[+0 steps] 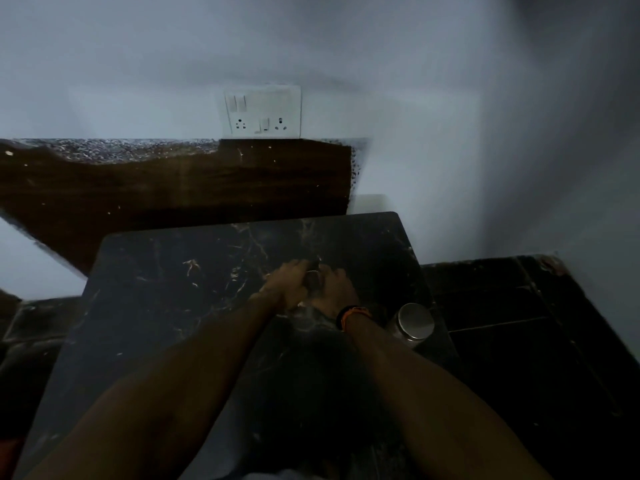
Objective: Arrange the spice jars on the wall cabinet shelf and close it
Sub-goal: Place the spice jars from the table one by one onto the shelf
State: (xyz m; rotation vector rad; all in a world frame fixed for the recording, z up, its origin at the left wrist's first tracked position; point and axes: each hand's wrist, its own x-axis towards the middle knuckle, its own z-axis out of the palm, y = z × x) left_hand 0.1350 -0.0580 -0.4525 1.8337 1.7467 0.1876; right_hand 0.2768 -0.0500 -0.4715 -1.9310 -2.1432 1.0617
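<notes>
The frame is dim and smeared by motion. Left of the two hands, the dark marble counter (156,306) lies bare and wide out to its left edge, which slants down toward the near corner; beyond that edge a brown wood-grain panel (173,188) leans against the pale wall.

The left hand (285,284) and right hand (337,289) meet over the far-middle of the counter, both closed around one small object (313,280) held between them. It shows a grey, metallic glint and may be a small jar, but blur hides what it is. The left grip has its fingers curled over the object's left side; the right grip wraps the other side, with a black and orange band (353,315) on that wrist. How tightly either grip closes cannot be read.

Behind the grip, the counter runs a short way to its rounded back edge, then the wall with a white switch and socket plate (263,112) above.

Just right of the right wrist, and nearer the person than the grip, a glass spice jar (412,325) with a steel lid stands upright, close to the counter's right edge. Past that edge the surface drops to dark floor tiles (502,306), bounded by the pale wall on the right.
</notes>
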